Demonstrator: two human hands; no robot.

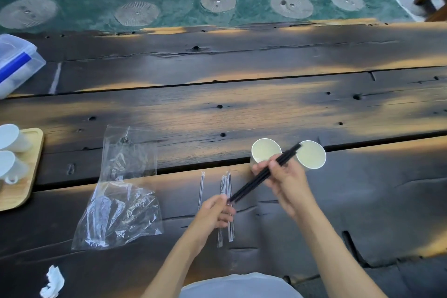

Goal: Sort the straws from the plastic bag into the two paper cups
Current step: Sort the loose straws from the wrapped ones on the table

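Observation:
Two white paper cups stand side by side on the dark wooden table, the left cup (263, 149) and the right cup (313, 155). My right hand (283, 178) grips a bundle of black straws (256, 180) near its upper part; the bundle's far tip reaches the rim of the right cup. My left hand (215, 210) pinches the bundle's near end. Several clear wrapped straws (228, 191) lie on the table under my left hand, one (201, 189) a little apart to the left. The crumpled clear plastic bag (123, 191) lies further left.
A wooden tray (29, 176) with white cups (12, 138) sits at the left edge. A clear lidded plastic box (14, 63) stands at the far left. A crumpled white tissue (52, 282) lies near the front edge. Chair legs (425, 0) stand beyond the table.

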